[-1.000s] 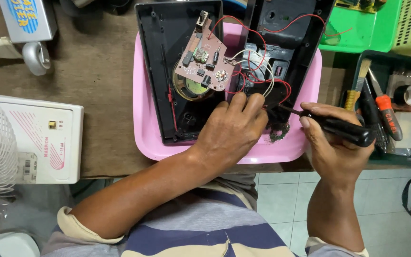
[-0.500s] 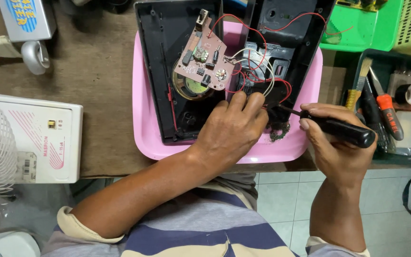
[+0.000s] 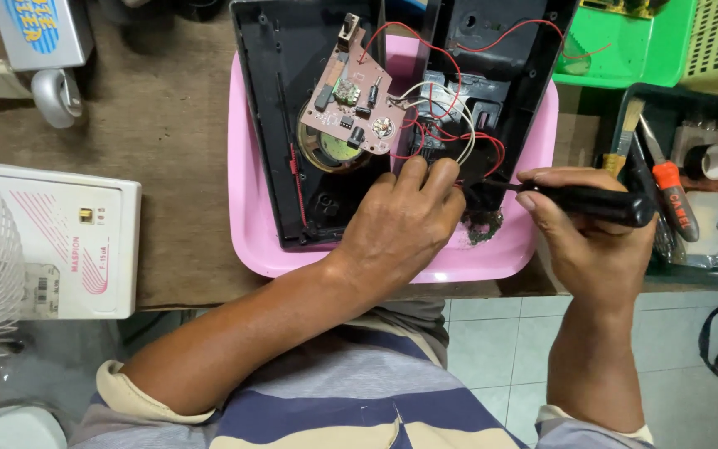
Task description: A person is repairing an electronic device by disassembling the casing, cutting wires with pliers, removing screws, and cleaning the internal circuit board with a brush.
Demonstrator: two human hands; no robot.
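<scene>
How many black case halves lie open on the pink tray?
2. One black case half lies on the left of the pink tray, under the circuit board; the other half lies on the right, its lower end hidden behind the left hand.

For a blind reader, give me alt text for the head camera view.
A person's right hand points a black-handled screwdriver into an opened black device casing on a pink tray, while the left hand steadies the casing beside its circuit board and wires.
</scene>
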